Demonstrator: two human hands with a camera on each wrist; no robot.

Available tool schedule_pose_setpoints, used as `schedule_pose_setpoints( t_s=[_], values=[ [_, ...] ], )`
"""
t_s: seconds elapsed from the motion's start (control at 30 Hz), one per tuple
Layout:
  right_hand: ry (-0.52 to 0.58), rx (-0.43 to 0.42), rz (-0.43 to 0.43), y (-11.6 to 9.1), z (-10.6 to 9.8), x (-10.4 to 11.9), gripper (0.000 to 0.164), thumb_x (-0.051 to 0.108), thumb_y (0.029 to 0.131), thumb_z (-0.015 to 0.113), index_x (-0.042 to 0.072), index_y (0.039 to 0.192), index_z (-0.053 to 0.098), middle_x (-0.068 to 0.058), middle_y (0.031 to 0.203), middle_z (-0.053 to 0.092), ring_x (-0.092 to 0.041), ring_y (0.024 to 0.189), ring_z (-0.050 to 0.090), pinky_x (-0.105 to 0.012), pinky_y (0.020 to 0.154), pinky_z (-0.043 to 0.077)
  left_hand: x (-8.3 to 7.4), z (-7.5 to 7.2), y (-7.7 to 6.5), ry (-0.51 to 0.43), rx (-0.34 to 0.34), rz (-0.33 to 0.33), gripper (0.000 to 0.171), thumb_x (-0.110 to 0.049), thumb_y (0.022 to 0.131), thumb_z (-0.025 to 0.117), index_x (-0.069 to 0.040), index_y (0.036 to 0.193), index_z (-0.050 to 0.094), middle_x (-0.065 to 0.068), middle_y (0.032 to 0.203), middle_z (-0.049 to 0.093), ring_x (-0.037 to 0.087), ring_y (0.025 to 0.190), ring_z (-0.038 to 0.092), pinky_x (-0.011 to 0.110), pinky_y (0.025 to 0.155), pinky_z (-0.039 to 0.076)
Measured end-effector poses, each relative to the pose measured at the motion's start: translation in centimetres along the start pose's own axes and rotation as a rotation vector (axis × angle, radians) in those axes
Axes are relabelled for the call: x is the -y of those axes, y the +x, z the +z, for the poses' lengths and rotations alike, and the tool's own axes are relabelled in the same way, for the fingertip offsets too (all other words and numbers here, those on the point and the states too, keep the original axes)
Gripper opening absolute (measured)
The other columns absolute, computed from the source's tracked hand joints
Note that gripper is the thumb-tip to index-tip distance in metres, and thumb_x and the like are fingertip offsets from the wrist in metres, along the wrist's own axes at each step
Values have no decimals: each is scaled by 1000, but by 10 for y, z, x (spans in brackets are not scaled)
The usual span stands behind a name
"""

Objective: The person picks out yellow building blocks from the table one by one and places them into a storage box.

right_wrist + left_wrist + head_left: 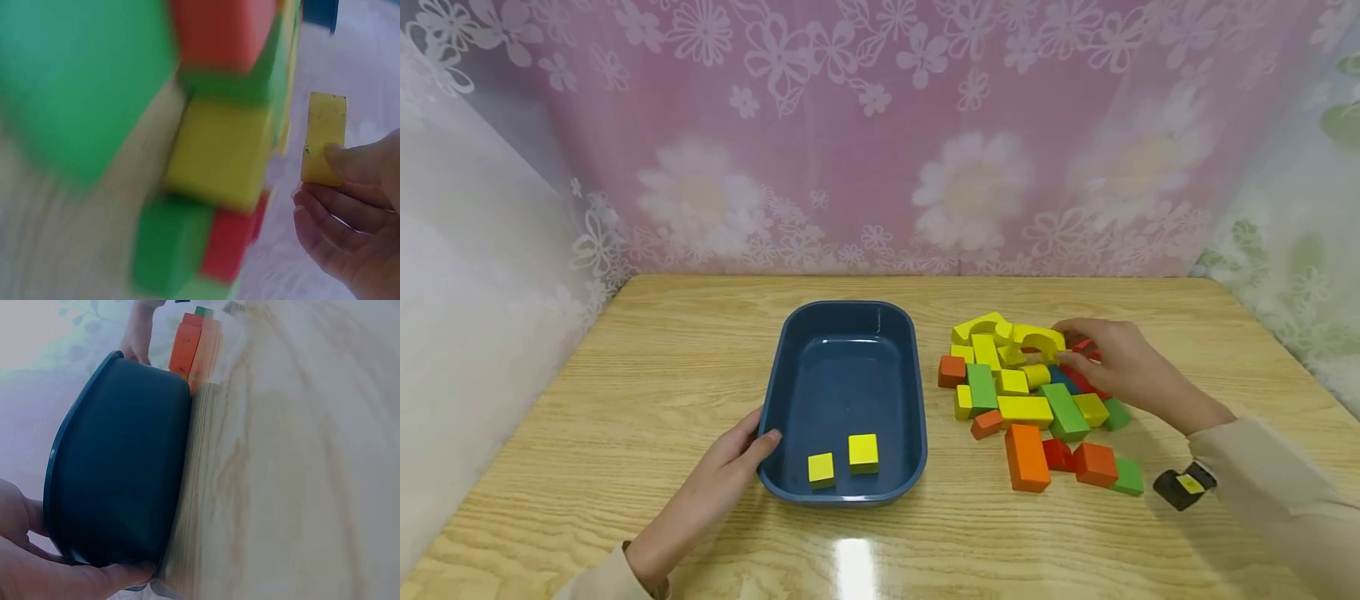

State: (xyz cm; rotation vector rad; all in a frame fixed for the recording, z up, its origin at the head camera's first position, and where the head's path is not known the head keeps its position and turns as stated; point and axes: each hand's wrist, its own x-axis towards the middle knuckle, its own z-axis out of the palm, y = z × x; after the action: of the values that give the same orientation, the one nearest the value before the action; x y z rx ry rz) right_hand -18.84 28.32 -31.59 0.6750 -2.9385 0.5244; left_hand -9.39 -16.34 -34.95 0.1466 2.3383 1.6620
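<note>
My left hand [730,454] grips the left rim of a dark blue plastic tray [920,400], its thumb over the edge. From the left wrist view, the fingers and thumb lie along the tray's outer wall [125,456]. Two yellow cubes [863,454] sit at the tray's near end. Over the far side of a block pile, my right hand [1120,358] pinches a yellow arch block [1047,335]. Its flat yellow side [325,122] shows between thumb and fingers in the right wrist view. Beneath that hand, red and blue blocks are partly hidden.
Right of the tray lie several wooden blocks: another yellow arch [977,327], a yellow cylinder [1037,376], a green block [1064,412], an orange block [1027,458]. A black strap device [1183,486] is on the right wrist. A floral curtain [880,167] stands behind the table.
</note>
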Motion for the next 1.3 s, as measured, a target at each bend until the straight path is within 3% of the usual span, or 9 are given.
schedule_pose_setpoints(
  t_s=[0.17,0.4,0.8,1.03,1.2,1.3],
  values=[
    [20,-4,-106,16,11,33,37,5,86,70,-7,120,60,-14,101,69,-26,87,66,-41,74,58,-1,0,-1,-8,-1,-4,53,-17,104,39,-2,152,22,18,157,24,34,144,23,53,113,29],
    [63,-10,-188,34,27,78,37,6,86,71,-3,120,61,-11,102,69,-23,89,65,-40,78,57,-1,1,-1,-17,-9,3,52,-15,104,38,-1,152,22,18,156,25,33,143,24,52,113,29],
    [116,-76,-189,38,31,92,38,6,84,73,-3,119,62,-11,103,69,-20,86,65,-39,77,57,0,1,-2,3,-18,12,52,-15,104,39,-2,152,22,18,156,26,33,143,26,51,113,30],
    [168,-56,-227,38,40,120,38,12,84,74,2,120,64,-6,104,69,-20,92,63,-40,81,56,1,0,-3,12,-22,-2,52,-15,104,39,-2,152,22,18,156,26,33,143,26,51,113,30],
    [95,-1,-297,41,54,150,37,20,85,75,5,117,67,-3,103,69,-19,94,58,-35,83,52,1,0,-2,3,-38,-7,52,-15,104,39,-1,152,24,18,155,28,33,142,27,51,113,30],
    [15,45,-325,41,61,163,37,25,84,76,6,115,69,-2,105,70,-20,98,56,-39,90,47,1,3,0,-17,-38,-1,51,-14,104,40,-1,151,25,18,154,31,32,141,30,50,113,31]
  ],
)
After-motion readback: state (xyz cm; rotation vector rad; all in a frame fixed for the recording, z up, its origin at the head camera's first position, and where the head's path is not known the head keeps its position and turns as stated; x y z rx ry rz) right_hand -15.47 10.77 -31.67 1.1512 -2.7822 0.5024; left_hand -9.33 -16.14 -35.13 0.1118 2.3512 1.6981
